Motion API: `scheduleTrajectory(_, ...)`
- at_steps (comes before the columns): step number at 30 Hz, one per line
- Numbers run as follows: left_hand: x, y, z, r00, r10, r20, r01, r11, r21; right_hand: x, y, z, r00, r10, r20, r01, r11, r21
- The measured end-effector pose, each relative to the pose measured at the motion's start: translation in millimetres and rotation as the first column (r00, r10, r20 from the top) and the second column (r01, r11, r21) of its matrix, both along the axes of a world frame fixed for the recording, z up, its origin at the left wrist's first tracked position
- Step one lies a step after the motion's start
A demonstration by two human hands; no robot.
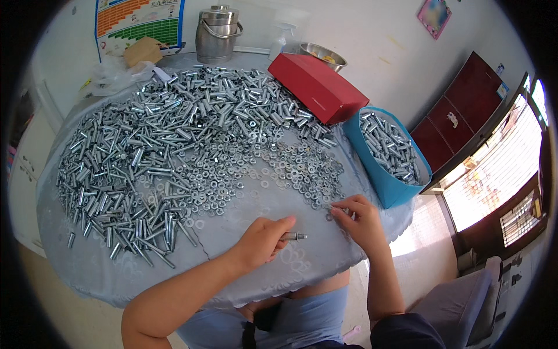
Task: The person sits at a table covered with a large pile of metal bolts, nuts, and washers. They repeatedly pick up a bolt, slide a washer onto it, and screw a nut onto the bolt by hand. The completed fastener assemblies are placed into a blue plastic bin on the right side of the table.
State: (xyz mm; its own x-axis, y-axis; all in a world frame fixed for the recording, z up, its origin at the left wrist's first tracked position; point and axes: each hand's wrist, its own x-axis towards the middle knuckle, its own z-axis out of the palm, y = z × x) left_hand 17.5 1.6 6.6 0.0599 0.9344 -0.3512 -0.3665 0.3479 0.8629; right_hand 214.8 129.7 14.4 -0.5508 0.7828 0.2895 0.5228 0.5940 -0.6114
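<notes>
Holding a metal bolt in the curled left hand. Seemingly picking with the right hand, bunched beside loose nuts and washers; cannot tell whether pinching one. Probably calls next for lining one up with the bolt.

Daylight from right-hand opening — floor glaring — rim black, straight edges bowed.

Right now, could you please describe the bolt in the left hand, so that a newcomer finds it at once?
Start at the big grey table and go to its near side, where the left hand is closed. The bolt sticks out of that hand toward the right hand. Unlike the loose bolts heaped farther back, this one is held.
</notes>
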Motion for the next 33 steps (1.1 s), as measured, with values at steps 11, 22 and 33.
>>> scheduleTrajectory(11, -0.9, -0.4, -1.2, 0.999, 0.047, 0.002, -0.047, 0.999, -0.007, -12.8, 3.4, -7.8, 0.994, 0.029, 0.106, -0.042, 0.992, 0.122)
scheduleTrajectory(22, 2.0, 0.0, -4.8, 0.994, 0.082, -0.07, -0.085, 0.996, -0.027, -13.3, -28.5, 4.5, 0.877, 0.204, -0.435, -0.377, 0.853, -0.362)
scheduleTrajectory(33, 2.8, 0.8, -9.4, 0.978, 0.076, -0.192, -0.066, 0.996, 0.056, -33.2, -47.3, 13.0, 0.82, 0.088, -0.566, -0.49, 0.621, -0.612)
